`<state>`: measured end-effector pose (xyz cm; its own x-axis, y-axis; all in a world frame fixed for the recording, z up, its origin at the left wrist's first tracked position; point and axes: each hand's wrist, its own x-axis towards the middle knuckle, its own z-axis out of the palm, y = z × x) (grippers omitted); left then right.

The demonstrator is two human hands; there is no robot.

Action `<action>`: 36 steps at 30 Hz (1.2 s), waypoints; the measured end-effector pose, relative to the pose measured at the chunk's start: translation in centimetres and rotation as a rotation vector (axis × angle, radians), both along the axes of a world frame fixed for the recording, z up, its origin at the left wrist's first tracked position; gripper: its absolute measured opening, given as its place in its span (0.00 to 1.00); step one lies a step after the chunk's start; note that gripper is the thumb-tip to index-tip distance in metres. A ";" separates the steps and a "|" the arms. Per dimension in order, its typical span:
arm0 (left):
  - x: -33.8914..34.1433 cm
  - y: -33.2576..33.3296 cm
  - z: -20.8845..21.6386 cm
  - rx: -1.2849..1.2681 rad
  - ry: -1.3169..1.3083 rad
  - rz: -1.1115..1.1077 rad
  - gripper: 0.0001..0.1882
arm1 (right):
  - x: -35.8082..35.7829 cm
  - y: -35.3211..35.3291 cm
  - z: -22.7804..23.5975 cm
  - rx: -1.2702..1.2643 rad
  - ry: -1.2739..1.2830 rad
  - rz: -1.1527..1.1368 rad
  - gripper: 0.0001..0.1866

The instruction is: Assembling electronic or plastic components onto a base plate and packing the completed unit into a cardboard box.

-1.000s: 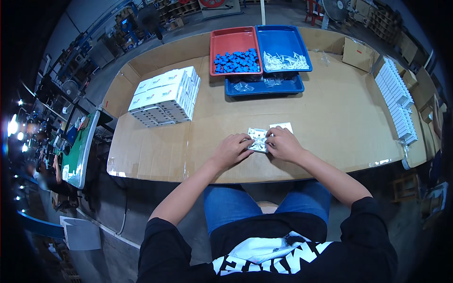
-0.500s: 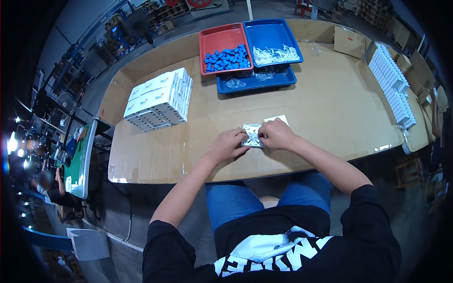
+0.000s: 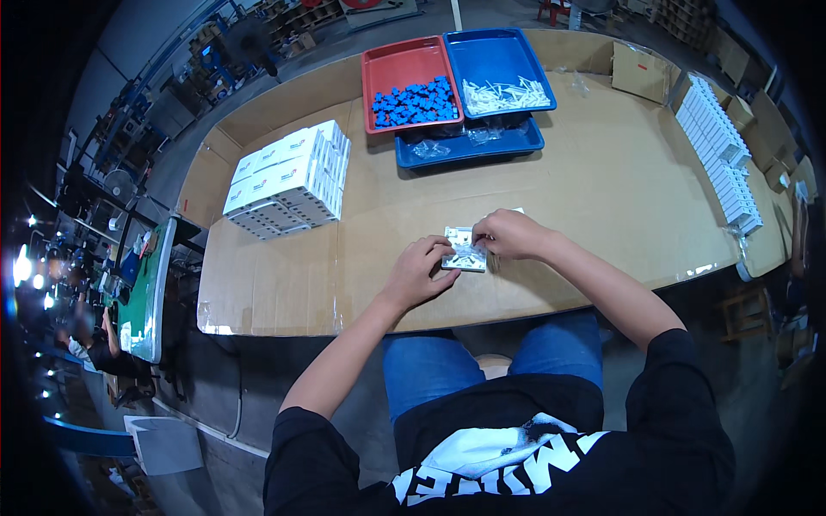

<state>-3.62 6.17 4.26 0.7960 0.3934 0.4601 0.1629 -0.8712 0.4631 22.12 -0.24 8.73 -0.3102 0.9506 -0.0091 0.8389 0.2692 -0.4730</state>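
Observation:
A small square white plastic housing [image 3: 469,265] lies on the cardboard tabletop in front of me, its open face up, with small parts inside that I cannot make out. Fingers and thumb of my left hand [image 3: 419,275] are closed on its left edge. My right hand [image 3: 514,234] is bent over its upper right side, fingertips pinched together. Whatever those fingertips hold is too small or hidden to name. A second white piece [image 3: 519,210] shows just behind the right hand, which covers most of it.
A red tray [image 3: 404,58] of blue parts and a blue tray [image 3: 490,52] of white sticks rest above a lower blue tray [image 3: 469,158]. White boxes [image 3: 274,178] are stacked at left; white housings [image 3: 718,142] line the right side. Cardboard walls [image 3: 284,103] border the far edge.
My right hand has shifted slightly up, uncovering more of the housing's right side and covering more of the second white piece. My left hand stays at the housing's left edge.

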 end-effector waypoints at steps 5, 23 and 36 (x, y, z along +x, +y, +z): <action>0.0 -0.2 0.5 -0.012 0.014 0.036 0.27 | 0.8 0.9 0.0 0.143 0.028 0.046 0.09; 0.0 1.0 0.6 -0.063 0.037 0.064 0.43 | 9.7 26.6 7.5 0.503 -0.313 -0.303 0.11; 0.3 2.0 1.3 -0.106 0.126 0.043 0.41 | 6.4 37.9 4.7 0.501 -0.410 -0.278 0.14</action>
